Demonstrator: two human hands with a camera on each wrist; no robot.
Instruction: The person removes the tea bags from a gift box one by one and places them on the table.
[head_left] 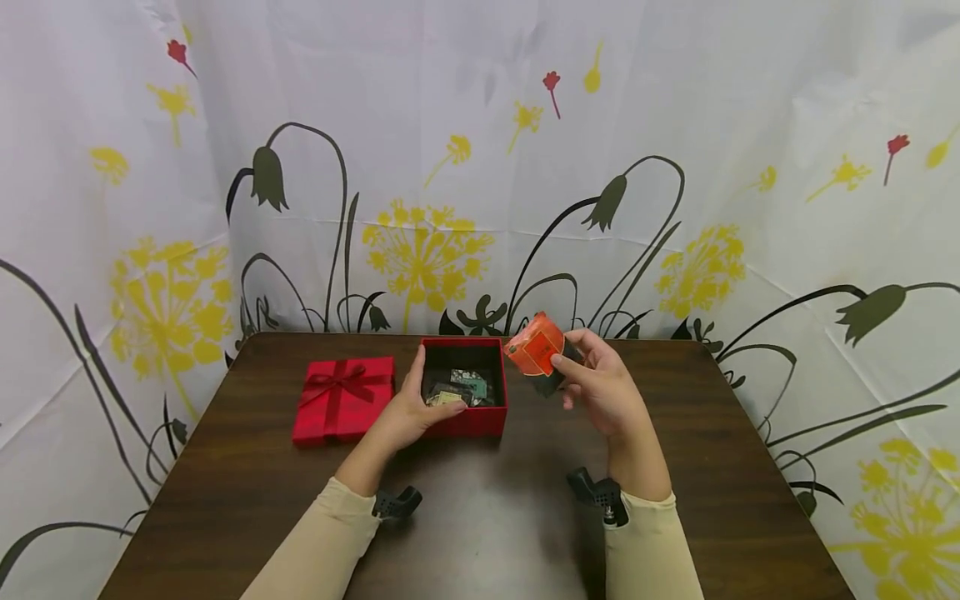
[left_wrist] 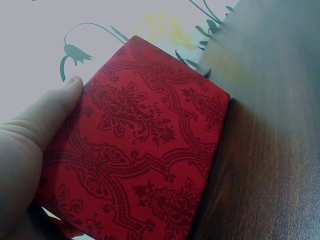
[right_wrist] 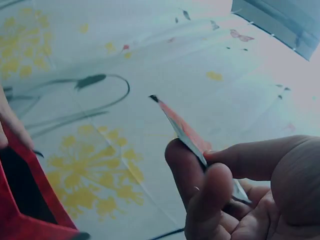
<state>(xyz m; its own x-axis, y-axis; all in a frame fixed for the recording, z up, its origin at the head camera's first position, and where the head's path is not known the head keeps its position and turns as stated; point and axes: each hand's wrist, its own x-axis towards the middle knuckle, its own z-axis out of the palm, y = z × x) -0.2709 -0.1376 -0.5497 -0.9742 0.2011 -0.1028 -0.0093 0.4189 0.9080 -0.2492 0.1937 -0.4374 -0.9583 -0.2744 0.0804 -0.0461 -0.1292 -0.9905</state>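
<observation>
Left hand (head_left: 411, 412) gripping open red box (head_left: 480, 421), right hand (head_left: 603, 392) pinching orange packet (head_left: 534, 346), edge-on in right wrist view, box's paisley pattern only in left wrist view.

Both forearms come in from the bottom in tan sleeves, each with a small black camera mount at the wrist. Left hand (head_left: 411, 410) is stretched forward, palm turned inward, thumb (left_wrist: 59, 100) pretty much straight and fingers wrapped round. Right hand (head_left: 600, 385) is raised a bit higher, thumb pinched against curled fingertips (right_wrist: 186, 165).
</observation>
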